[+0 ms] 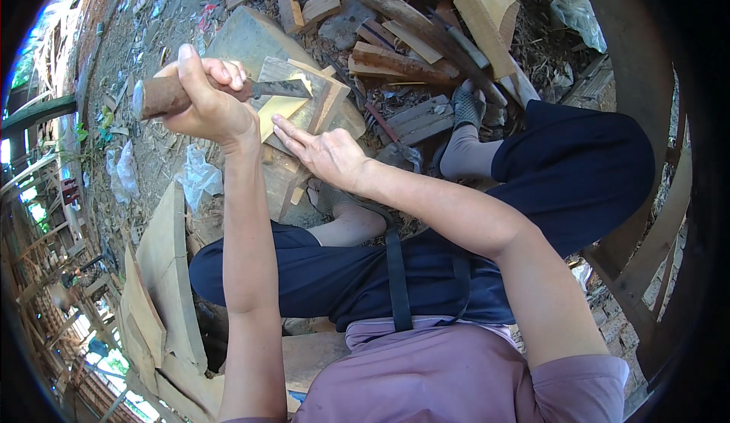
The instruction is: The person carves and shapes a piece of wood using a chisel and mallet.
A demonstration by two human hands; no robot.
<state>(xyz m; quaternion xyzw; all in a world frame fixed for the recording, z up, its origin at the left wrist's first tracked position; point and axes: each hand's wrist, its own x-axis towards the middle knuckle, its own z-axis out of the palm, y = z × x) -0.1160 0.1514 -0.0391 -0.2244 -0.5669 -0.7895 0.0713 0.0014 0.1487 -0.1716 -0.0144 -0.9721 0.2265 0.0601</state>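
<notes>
Head view: left hand [213, 104], fingers clenched around a wooden-handled blade [280, 88]; right hand [332, 155], fingers extended, ungripping, touches yellow wood [280, 107]; cutting seems underway, unfinished.

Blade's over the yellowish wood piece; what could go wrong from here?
The blade in the left hand could slip toward the right hand, whose extended fingertips lie close by. The yellowish wood piece might also shift if those fingertips are all that steadies it.
</notes>
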